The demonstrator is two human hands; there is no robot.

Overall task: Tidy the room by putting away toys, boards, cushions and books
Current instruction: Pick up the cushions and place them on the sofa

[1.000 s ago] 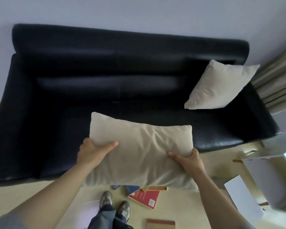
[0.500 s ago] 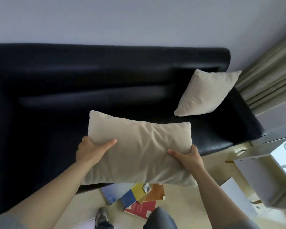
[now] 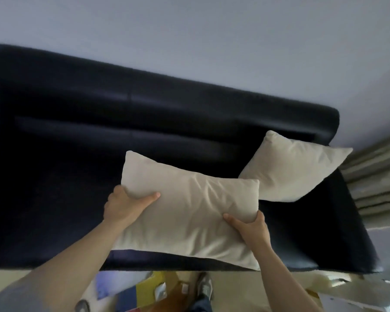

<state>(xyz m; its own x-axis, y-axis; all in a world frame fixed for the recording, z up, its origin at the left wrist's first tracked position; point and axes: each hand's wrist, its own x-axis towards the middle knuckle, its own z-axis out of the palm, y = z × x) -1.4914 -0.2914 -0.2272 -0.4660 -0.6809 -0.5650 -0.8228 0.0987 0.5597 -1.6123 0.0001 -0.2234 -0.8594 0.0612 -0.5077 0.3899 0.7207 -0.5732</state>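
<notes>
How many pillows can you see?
2. One pillow is held by the left hand and right hand over the sofa seat. The other pillow leans in the sofa's right corner. More may be outside the view.

I am looking into the living room of a home. A long black sofa (image 3: 167,122) is standing with its back against a plain pale wall (image 3: 212,41) and filling most of my view. A cream cushion (image 3: 297,167) is leaning in the sofa's right corner, and a second cream cushion (image 3: 189,212) is being held over the seat's front edge. Pleated beige curtains (image 3: 378,176) are hanging just beyond the sofa's right arm. Coloured books (image 3: 149,291), blurred, are lying scattered on the pale floor (image 3: 245,282) at the sofa's front edge.
</notes>
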